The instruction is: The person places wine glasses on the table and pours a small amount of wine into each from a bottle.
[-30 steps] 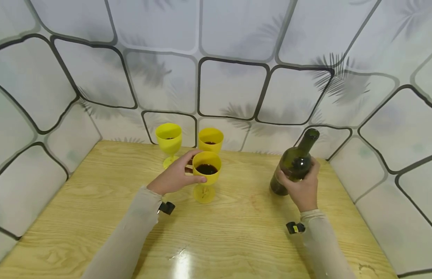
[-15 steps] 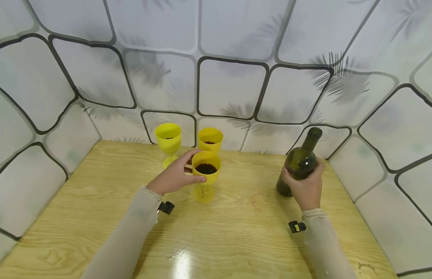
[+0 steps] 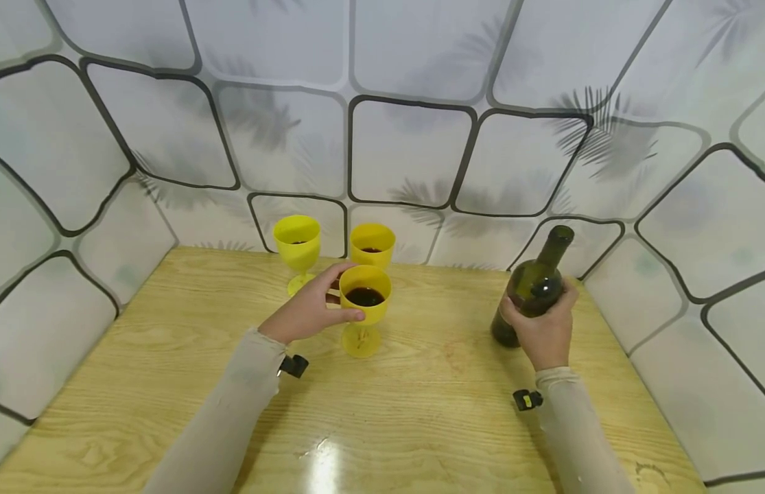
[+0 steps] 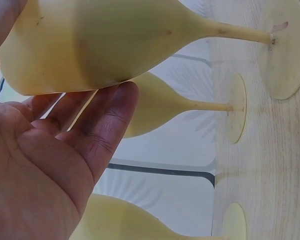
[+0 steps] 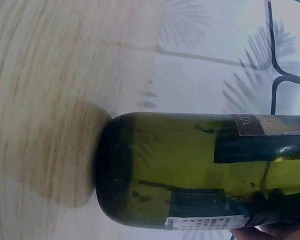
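My left hand point(image 3: 308, 307) holds the bowl of a yellow goblet point(image 3: 374, 315) from its left side, the thumb in front. Dark liquid fills part of the bowl. The goblet's foot rests on the table in the left wrist view, where the hand point(image 4: 50, 165) has its fingers behind the bowl point(image 4: 130, 40). On the right, my right hand point(image 3: 545, 336) grips a green glass wine bottle point(image 3: 533, 285) round its body; its neck leans slightly right. The right wrist view has the bottle's base point(image 5: 115, 175) close to the table; whether it touches, I cannot tell.
Two more yellow goblets, a left one point(image 3: 298, 255) and a right one point(image 3: 383, 258), stand behind the held goblet, each with a little dark liquid. A patterned wall point(image 3: 413, 158) encloses the wooden table point(image 3: 419, 412) at the back and sides.
My right hand has moved the bottle a short way right, mostly in the first half second, and its neck has shifted right too. The left hand and its goblet have stayed put.
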A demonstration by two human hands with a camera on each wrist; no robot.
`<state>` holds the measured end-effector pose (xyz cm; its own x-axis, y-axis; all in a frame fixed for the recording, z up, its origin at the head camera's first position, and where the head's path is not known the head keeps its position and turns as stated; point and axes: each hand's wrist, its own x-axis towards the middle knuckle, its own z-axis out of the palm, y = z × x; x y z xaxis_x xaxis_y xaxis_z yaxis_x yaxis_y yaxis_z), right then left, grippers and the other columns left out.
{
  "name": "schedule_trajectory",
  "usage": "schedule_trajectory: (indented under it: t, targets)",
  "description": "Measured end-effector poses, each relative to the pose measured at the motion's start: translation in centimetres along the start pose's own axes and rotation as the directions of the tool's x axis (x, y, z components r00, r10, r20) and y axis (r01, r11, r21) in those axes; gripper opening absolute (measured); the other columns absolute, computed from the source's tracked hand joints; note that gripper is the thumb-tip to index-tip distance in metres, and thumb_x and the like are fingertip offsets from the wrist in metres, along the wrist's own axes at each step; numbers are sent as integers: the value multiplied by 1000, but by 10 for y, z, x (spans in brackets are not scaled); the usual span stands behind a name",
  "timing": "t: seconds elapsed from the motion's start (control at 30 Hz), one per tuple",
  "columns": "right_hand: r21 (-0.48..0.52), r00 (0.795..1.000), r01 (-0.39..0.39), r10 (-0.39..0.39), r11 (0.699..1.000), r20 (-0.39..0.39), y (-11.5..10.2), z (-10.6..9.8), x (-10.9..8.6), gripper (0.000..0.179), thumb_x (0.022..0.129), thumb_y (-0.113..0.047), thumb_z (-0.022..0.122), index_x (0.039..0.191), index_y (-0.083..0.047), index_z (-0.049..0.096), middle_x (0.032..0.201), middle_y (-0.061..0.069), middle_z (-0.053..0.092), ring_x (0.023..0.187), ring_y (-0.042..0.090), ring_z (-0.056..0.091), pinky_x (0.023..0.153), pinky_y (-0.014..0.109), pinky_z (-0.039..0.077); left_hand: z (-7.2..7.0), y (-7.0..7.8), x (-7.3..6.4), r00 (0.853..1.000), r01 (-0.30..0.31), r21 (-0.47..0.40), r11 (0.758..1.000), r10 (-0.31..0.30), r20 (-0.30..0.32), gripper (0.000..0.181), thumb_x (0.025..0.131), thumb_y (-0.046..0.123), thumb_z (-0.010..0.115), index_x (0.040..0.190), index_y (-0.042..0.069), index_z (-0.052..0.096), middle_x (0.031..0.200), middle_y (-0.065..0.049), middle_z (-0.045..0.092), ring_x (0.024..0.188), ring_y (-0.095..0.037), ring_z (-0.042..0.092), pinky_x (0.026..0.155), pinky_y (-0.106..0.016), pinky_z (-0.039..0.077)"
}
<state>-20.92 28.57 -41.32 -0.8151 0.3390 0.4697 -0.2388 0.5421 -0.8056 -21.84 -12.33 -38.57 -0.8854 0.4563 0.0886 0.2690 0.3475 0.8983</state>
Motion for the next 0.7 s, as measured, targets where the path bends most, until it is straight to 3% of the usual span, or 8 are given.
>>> schedule_trajectory:
  t: [0.27,0.4,0.7]
  targets:
    - [46,997,-74,75,996,-29,2,0,1,84,82,-15,85,147,-13,32,133,12,56,115,20,54,101,46,45,0,0,0,1000,4,-8,1000,-4,0,86,87,45,84,157,31,36,139,5,53,121,-29,57,104,-46,51]
    - [41,995,-82,84,996,-55,6,1,2,83,83,-17,85,147,-14,32,133,12,57,115,20,55,99,39,44,0,-1,1,1000,9,-8,1000,-9,0,89,87,45,84,159,30,35,140,4,53,122,-31,56,104,-47,51]
    - [78,990,-112,118,991,-72,11,0,3,83,83,-23,87,147,-14,35,141,16,55,128,30,54,108,51,42,2,0,1,1000,12,7,1000,-12,-10,88,87,44,84,159,29,34,143,3,53,121,-29,57,102,-47,52]
